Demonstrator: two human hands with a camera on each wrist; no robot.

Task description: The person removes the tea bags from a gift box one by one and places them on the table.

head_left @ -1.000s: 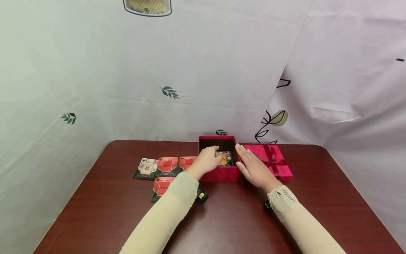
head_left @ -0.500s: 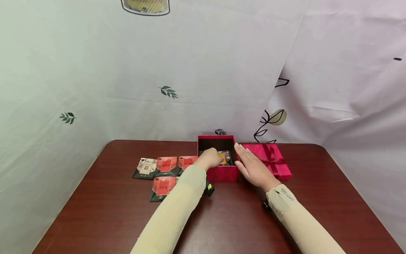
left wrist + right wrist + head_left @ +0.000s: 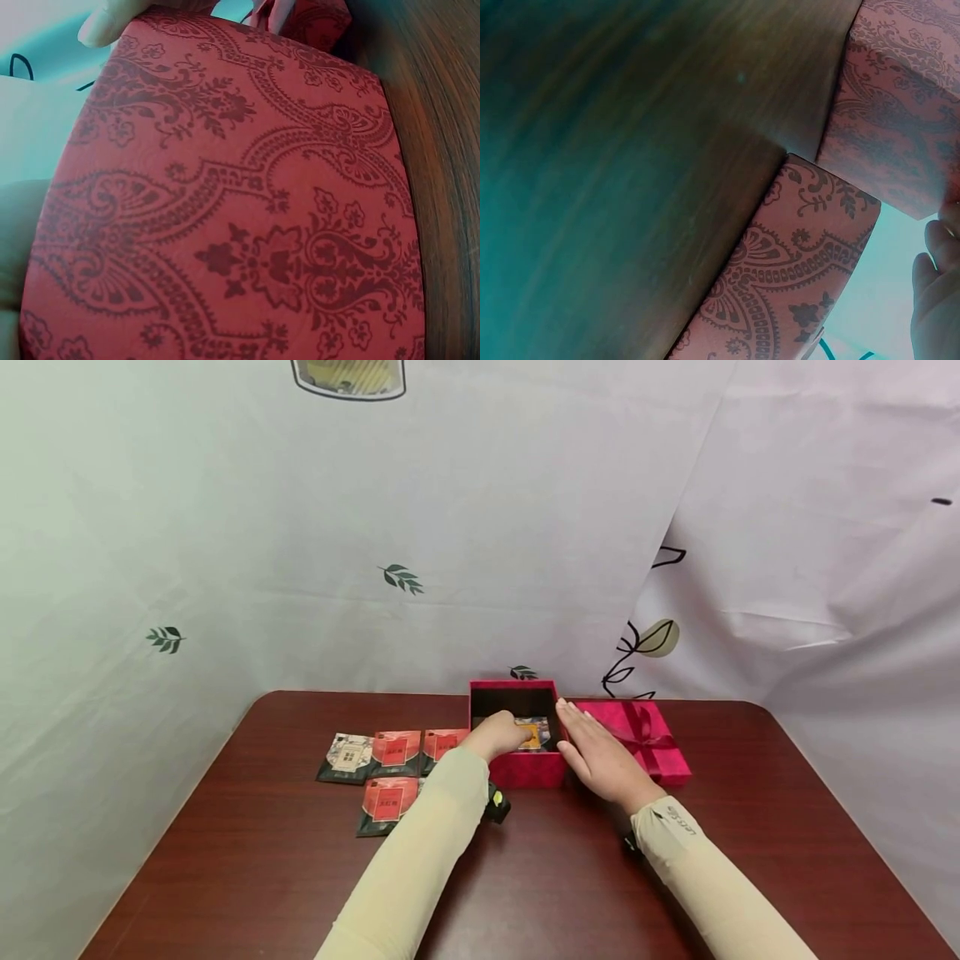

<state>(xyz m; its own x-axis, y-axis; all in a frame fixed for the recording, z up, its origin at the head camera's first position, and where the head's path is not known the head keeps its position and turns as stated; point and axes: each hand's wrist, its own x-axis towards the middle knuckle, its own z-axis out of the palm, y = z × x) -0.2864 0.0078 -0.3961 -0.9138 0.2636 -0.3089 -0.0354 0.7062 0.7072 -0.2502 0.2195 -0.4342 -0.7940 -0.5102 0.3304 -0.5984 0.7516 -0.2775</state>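
Note:
An open red patterned box point(image 3: 525, 770) stands at the far middle of the table. My left hand point(image 3: 498, 735) reaches over its front wall and pinches a dark packet with an orange label point(image 3: 536, 734) low inside. My right hand point(image 3: 596, 752) lies flat, fingers straight, against the box's right wall. The box's outer wall point(image 3: 240, 225) fills the left wrist view, with one fingertip point(image 3: 105, 26) at its top edge. In the right wrist view my right fingers point(image 3: 937, 300) show beside red patterned card; I cannot tell if that is box or lid.
The red lid with a ribbon bow point(image 3: 637, 739) lies just right of my right hand. Left of the box lie a pale-labelled packet point(image 3: 348, 756) and three red-labelled ones point(image 3: 393, 750), point(image 3: 442, 743), point(image 3: 386, 802). Printed cloth hangs behind the dark brown table point(image 3: 525, 877).
My left hand has sunk a little deeper into the box with the packet, and its forearm has swung slightly right. The right hand has stayed against the box.

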